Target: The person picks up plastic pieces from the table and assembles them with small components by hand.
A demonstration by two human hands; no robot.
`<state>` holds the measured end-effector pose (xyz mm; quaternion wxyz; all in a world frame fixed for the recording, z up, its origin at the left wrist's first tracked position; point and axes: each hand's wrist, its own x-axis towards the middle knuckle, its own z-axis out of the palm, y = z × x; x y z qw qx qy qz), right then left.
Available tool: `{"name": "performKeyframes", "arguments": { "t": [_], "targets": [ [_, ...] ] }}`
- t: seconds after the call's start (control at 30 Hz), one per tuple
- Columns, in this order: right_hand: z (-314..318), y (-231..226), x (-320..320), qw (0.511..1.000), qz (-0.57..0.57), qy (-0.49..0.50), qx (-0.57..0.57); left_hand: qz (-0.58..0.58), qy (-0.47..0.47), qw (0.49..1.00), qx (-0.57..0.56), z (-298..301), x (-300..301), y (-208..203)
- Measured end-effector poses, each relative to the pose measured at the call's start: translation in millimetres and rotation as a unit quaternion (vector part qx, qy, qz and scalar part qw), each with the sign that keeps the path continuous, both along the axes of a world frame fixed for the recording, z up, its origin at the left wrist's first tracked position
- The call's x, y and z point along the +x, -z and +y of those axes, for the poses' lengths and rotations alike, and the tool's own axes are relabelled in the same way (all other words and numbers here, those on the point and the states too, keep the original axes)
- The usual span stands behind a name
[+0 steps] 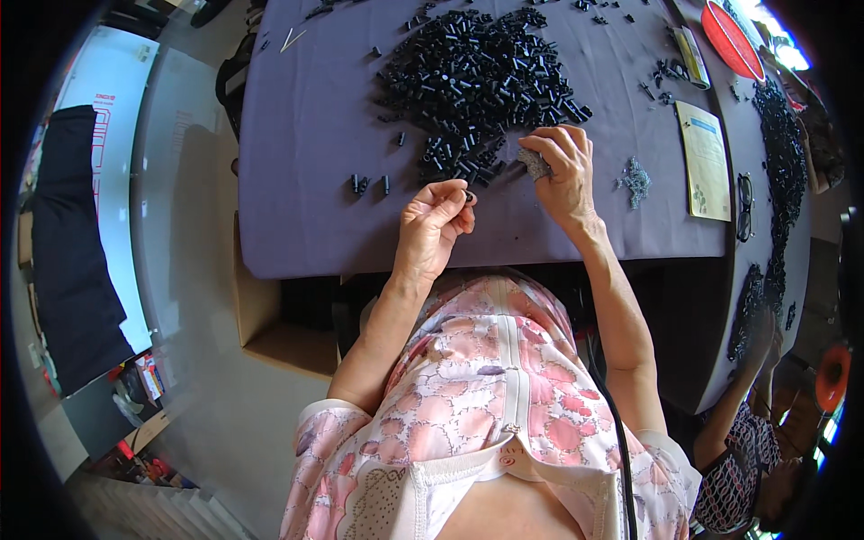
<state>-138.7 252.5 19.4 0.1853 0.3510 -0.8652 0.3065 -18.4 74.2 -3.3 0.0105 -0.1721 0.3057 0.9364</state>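
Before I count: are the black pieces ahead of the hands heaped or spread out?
Mostly heaped: the black pieces overlap in a dense pile, with strays scattered around it.

So the left-hand grip (433, 219) has a small black piece (469, 197) pinched at the fingertips, right by the near edge of a big messy heap of little black tubes (477, 76) on a purple-grey tabletop (315, 216). The right-hand grip (567, 175) is curled around a silvery clump (533, 163), and another silvery cluster (636, 183) (bits way too small to make out) lies off to its right, with a yellowish booklet (703, 162) and dark-framed glasses (744, 207) further over.
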Motion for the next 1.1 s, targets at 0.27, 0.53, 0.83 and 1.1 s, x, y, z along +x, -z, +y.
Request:
{"name": "performKeyframes", "arguments": {
  "t": [0.27, 0.53, 0.83, 1.1],
  "targets": [
    [-27, -2, 9, 0.996, -0.034, -0.058, 0.061, -0.011, -0.002, 1.000, -0.012, 1, 1, -2],
    [-19, -7, 4, 0.992, -0.068, -0.028, 0.104, 0.001, 0.001, 1.000, -0.010, 1, 1, -1],
    [-5, -11, 2, 0.993, -0.068, -0.019, 0.092, 0.000, 0.002, 1.000, -0.020, 1, 1, -2],
    [-26, -10, 3, 0.988, -0.063, -0.075, 0.120, -0.005, -0.005, 1.000, -0.016, 3, 1, -1]
  ]
}}
